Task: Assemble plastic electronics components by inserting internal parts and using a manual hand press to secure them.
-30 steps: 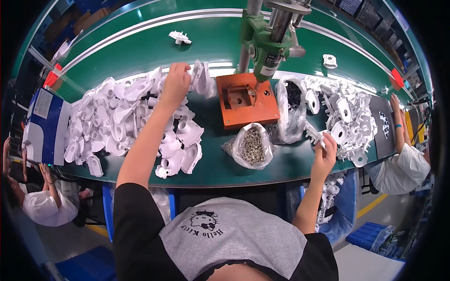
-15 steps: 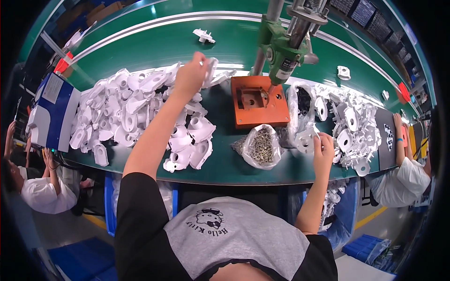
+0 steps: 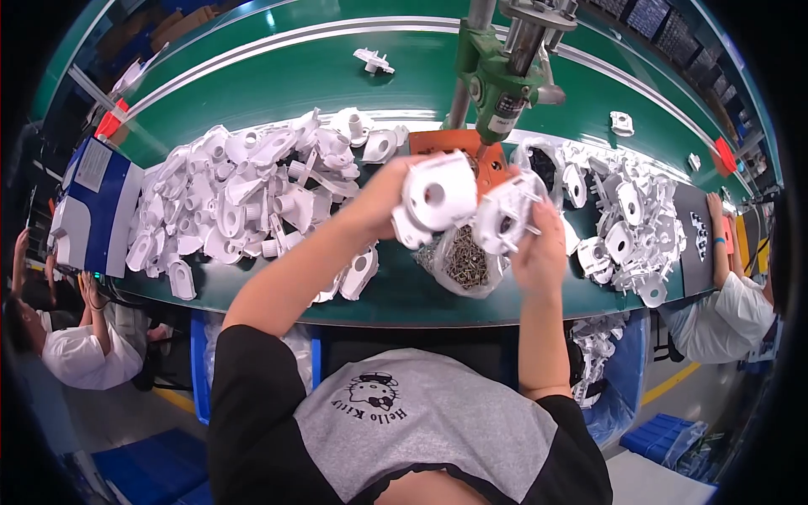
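Note:
My left hand (image 3: 391, 198) is closed on a white plastic housing (image 3: 439, 192) with a round hole through it. Close beside it, a white plastic plate (image 3: 505, 217) with a central opening and thin prongs is gripped in my right hand (image 3: 539, 248). Both parts are raised above the bench, facing each other with a narrow gap between them. Behind them stands an orange fixture block (image 3: 433, 143), partly hidden by the parts and my hands. Below the parts sits a clear plastic bag of small metal screws (image 3: 467, 263).
A green press (image 3: 503, 88) rises over the fixture. White housings (image 3: 244, 185) are heaped on the left, white plates (image 3: 627, 223) on the right. A bag of black pieces (image 3: 541, 164) lies beside the fixture. Blue crates (image 3: 627, 396) stand below the bench; co-workers sit at both sides.
My left hand has come from the far left heap toward the middle with a housing. My right hand has lifted the plate up and leftward, beside the housing.

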Available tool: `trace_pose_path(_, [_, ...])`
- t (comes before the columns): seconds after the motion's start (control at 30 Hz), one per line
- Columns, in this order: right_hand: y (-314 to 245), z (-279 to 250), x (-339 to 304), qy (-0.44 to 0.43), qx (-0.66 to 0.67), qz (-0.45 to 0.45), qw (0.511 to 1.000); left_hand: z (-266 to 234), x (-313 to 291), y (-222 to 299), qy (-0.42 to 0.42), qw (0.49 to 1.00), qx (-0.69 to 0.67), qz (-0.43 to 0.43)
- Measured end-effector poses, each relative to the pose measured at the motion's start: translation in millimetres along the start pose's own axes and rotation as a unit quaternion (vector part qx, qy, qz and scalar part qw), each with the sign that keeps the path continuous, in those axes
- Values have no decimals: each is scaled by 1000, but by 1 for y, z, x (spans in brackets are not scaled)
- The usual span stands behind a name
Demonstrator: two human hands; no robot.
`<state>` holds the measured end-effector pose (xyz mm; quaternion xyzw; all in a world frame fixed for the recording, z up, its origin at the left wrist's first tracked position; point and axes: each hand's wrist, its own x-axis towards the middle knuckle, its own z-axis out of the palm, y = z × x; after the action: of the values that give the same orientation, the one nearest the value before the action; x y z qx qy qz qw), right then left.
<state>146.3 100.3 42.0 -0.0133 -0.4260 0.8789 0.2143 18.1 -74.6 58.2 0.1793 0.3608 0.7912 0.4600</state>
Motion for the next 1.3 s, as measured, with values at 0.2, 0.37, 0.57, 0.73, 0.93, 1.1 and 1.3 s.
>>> trace_pose_path(0.2, [17,28,-3,44,41,113,992,28,-5,-26,93,992,64,49])
trace_pose_path(0.37, [30,22,-9,28,23,166,986,12,-6,-29,105,990,91,36])
trace_pose_path(0.57, [34,22,-10,36,36,154,987,9,-7,-33,98,992,75,34])
trace_pose_path(0.73, [34,21,-11,21,56,144,988,20,-13,-37,137,986,90,20])
trace_pose_path(0.93, [37,18,-13,4,23,162,987,7,-13,-40,121,986,114,-6])
trace_pose_path(1.1, [41,10,-11,-11,20,186,982,9,-13,-42,132,988,82,-15])
trace_pose_path(1.3, [46,18,-16,6,-33,189,981,3,-27,-46,126,974,171,76])
